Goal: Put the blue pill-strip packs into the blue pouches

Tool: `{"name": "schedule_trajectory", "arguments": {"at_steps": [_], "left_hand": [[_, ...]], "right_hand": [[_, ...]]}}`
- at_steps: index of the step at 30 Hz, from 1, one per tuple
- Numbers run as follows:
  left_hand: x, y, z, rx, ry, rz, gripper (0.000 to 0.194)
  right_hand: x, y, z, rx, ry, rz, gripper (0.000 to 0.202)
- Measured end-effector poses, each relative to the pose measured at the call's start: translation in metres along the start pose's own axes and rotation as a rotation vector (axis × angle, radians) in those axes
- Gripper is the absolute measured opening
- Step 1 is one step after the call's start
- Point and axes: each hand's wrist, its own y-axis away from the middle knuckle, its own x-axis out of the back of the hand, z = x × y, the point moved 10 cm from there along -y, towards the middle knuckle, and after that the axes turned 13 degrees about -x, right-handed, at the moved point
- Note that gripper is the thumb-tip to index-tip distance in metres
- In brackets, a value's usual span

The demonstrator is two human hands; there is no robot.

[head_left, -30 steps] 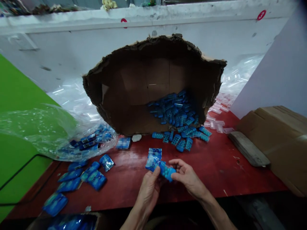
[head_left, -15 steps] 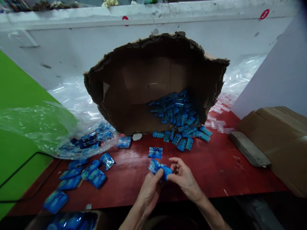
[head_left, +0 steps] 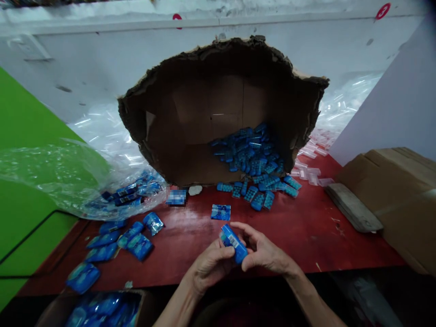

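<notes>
A small blue packet [head_left: 235,244] with a barcode on its upward face is held tilted above the red table. My left hand [head_left: 214,261] grips it from the left, thumb pressed on its face. My right hand [head_left: 262,250] curls round its right side, thumb at the lower end and index finger by the upper end; its other fingertips are partly hidden. Just beyond my hands lies a flat blue printed sleeve [head_left: 220,212]. Several blue-capped clear containers with teal pellets [head_left: 258,200] lie farther back, at the mouth of a torn cardboard box [head_left: 190,163].
Filled blue packets [head_left: 139,246] lie at left, and more fill an open carton [head_left: 145,304] below the table edge. A clear plastic bag [head_left: 85,204] holds blue sleeves. Clear plastic pieces [head_left: 308,172] and a brown carton [head_left: 402,190] are at right.
The packet has turned in my hands to a steeper angle, and its barcode side now shows. My right index finger has moved toward its upper end. The view has tilted slightly down.
</notes>
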Motion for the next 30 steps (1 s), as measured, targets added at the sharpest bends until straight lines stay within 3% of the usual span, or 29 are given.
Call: {"name": "schedule_trajectory", "arguments": {"at_steps": [5, 11, 15, 20, 24, 27, 30], "left_hand": [[0.007, -0.001, -0.003, -0.045, 0.009, 0.109, 0.019], [0.016, 0.003, -0.007, -0.133, -0.017, 0.254, 0.019], [0.016, 0.004, -0.009, -0.155, -0.028, 0.289, 0.02], [0.019, 0.004, -0.005, -0.222, -0.068, 0.368, 0.026], [0.012, 0.004, -0.002, -0.221, -0.053, 0.325, 0.027], [0.016, 0.007, -0.001, -0.207, -0.078, 0.337, 0.023], [0.027, 0.011, -0.003, -0.191, -0.123, 0.426, 0.018]], "right_hand": [[0.002, 0.0, 0.002, 0.075, 0.024, 0.032, 0.07], [0.02, 0.009, 0.009, 0.204, 0.204, 0.362, 0.055], [0.019, 0.003, 0.02, 0.212, 0.103, 0.344, 0.059], [0.02, -0.003, 0.034, 0.159, -0.07, 0.351, 0.049], [0.018, -0.004, 0.038, 0.138, -0.188, 0.296, 0.05], [0.016, -0.003, 0.034, 0.143, -0.127, 0.272, 0.045], [0.014, -0.002, 0.03, 0.13, 0.012, 0.3, 0.04]]}}
